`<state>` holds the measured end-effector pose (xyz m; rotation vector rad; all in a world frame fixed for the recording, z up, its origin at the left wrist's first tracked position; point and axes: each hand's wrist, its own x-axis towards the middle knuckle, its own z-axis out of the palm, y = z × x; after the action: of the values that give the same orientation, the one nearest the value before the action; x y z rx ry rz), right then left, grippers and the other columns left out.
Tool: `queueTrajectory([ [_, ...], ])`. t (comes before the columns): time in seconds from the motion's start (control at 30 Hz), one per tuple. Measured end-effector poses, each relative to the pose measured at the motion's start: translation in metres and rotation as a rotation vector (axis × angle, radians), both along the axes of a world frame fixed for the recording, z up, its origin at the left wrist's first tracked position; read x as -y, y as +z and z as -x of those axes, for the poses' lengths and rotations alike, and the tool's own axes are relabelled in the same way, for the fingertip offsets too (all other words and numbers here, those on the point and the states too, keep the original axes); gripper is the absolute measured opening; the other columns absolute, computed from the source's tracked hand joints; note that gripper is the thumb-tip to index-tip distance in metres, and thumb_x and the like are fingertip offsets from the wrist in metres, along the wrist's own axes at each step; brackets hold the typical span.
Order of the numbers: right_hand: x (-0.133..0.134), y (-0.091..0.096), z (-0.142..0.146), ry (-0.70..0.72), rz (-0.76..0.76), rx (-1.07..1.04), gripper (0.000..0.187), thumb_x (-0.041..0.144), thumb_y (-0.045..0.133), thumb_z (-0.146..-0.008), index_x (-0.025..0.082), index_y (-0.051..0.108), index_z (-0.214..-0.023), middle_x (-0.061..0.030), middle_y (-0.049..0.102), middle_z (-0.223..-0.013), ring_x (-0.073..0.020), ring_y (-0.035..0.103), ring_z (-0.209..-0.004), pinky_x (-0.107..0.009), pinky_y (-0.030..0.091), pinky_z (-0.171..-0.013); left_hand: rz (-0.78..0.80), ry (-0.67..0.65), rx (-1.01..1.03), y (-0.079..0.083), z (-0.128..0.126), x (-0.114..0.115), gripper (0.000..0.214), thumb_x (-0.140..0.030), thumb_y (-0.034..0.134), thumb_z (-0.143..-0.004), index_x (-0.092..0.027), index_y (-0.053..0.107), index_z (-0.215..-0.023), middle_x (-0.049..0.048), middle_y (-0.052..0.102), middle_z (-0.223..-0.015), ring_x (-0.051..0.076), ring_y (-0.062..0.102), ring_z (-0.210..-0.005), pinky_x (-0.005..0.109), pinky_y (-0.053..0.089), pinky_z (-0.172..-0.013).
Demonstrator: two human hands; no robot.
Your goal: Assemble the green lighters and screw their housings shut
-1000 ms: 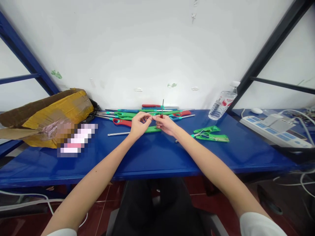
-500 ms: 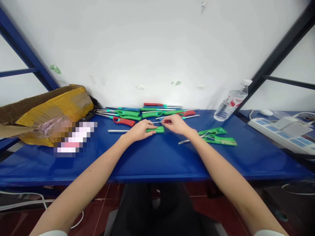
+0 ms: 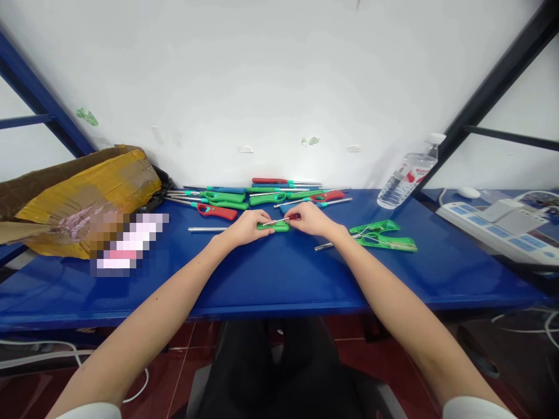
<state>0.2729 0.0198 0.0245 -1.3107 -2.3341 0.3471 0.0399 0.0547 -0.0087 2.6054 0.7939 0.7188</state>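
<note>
My left hand (image 3: 247,228) is closed around the green handle of a long-nosed lighter (image 3: 282,227), pressing it to the table. Its metal tube points out to the left. Between the fingers of my right hand (image 3: 313,220) is a small screwdriver (image 3: 294,216) with a red handle. The slim shaft slants left across the top of the green handle; whether its tip touches is too small to tell. Right of my right hand lies another green lighter (image 3: 388,242), its handle split in two halves with inner parts showing.
Several red, green and blue lighters (image 3: 225,198) are heaped along the wall. A taped cardboard box (image 3: 87,198) stands at the left. At the back right are a water bottle (image 3: 406,179) and a white power strip (image 3: 498,230). The blue table (image 3: 279,285) ends close before me.
The screwdriver's shaft has tipped downward at its left end, over the green handle. My left fingers have shifted slightly back from it. The whole view has moved a little.
</note>
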Motion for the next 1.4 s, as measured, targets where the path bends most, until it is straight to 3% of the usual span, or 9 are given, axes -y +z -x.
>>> queueTrajectory([
  [0.17,-0.003,-0.001,-0.004,-0.010,-0.009,-0.005,0.017,0.012,0.058,-0.081,0.014,0.076,-0.082,-0.0026,0.066,-0.067,-0.0125,0.050,-0.059,-0.025,0.034,-0.061,-0.109,0.032,-0.054,0.002,-0.003,0.009,0.027,-0.031,0.067,-0.083,-0.017,0.072,-0.105,0.0085,0.067,-0.110,0.022,0.067,-0.095,0.034,0.053,-0.090],
  [0.33,-0.009,0.000,-0.011,-0.071,-0.035,-0.090,0.016,0.015,0.059,-0.080,0.014,0.074,-0.081,-0.0032,0.067,-0.068,-0.0139,0.053,-0.061,-0.026,0.035,-0.061,-0.198,0.005,-0.161,0.001,-0.018,0.016,0.038,-0.028,0.062,-0.090,-0.016,0.060,-0.126,0.0116,0.065,-0.124,0.026,0.061,-0.112,0.038,0.049,-0.098],
  [0.47,-0.012,0.003,-0.017,-0.137,-0.079,-0.152,0.017,0.023,0.060,-0.084,0.013,0.074,-0.081,-0.0044,0.067,-0.070,-0.0150,0.053,-0.063,-0.027,0.035,-0.060,-0.337,-0.026,-0.262,0.000,-0.026,0.016,0.037,-0.029,0.044,-0.101,-0.016,0.055,-0.134,0.0122,0.066,-0.118,0.024,0.060,-0.105,0.039,0.048,-0.095],
  [0.63,-0.012,0.005,-0.020,-0.181,-0.087,-0.202,0.020,0.027,0.060,-0.085,0.014,0.075,-0.082,-0.0043,0.067,-0.070,-0.0148,0.052,-0.063,-0.028,0.036,-0.061,-0.521,0.101,-0.424,0.007,-0.027,0.024,0.044,-0.032,0.026,-0.106,-0.013,0.049,-0.139,0.0122,0.065,-0.107,0.024,0.063,-0.094,0.036,0.048,-0.084],
  [0.73,-0.011,0.007,-0.019,-0.183,-0.078,-0.232,0.021,0.028,0.059,-0.085,0.014,0.074,-0.082,-0.0044,0.067,-0.070,-0.0152,0.052,-0.064,-0.028,0.036,-0.061,-0.534,0.161,-0.499,0.011,-0.029,0.029,0.044,-0.037,0.025,-0.106,-0.017,0.046,-0.140,0.0096,0.064,-0.105,0.022,0.066,-0.087,0.032,0.048,-0.076],
  [0.87,-0.009,0.009,-0.017,-0.188,-0.065,-0.252,0.022,0.029,0.058,-0.085,0.014,0.074,-0.082,-0.0046,0.067,-0.071,-0.0151,0.052,-0.064,-0.028,0.036,-0.061,-0.543,0.182,-0.560,0.013,-0.030,0.031,0.050,-0.051,0.036,-0.102,-0.020,0.045,-0.140,0.0083,0.063,-0.106,0.021,0.067,-0.083,0.030,0.047,-0.071],
  [1.07,-0.008,0.010,-0.017,-0.178,-0.065,-0.256,0.021,0.029,0.058,-0.085,0.014,0.073,-0.081,-0.0040,0.066,-0.069,-0.0147,0.051,-0.063,-0.027,0.035,-0.060,-0.534,0.158,-0.531,0.011,-0.028,0.029,0.039,-0.047,0.036,-0.103,-0.023,0.053,-0.129,0.0068,0.063,-0.104,0.018,0.067,-0.080,0.027,0.044,-0.067],
  [1.4,-0.006,0.012,-0.014,-0.159,-0.068,-0.261,0.020,0.027,0.059,-0.084,0.014,0.074,-0.082,-0.0050,0.070,-0.074,-0.0151,0.053,-0.065,-0.027,0.037,-0.062,-0.494,0.097,-0.418,0.011,-0.031,0.032,0.032,-0.038,0.040,-0.104,-0.017,0.057,-0.121,0.0091,0.069,-0.099,0.022,0.064,-0.092,0.032,0.042,-0.080],
])
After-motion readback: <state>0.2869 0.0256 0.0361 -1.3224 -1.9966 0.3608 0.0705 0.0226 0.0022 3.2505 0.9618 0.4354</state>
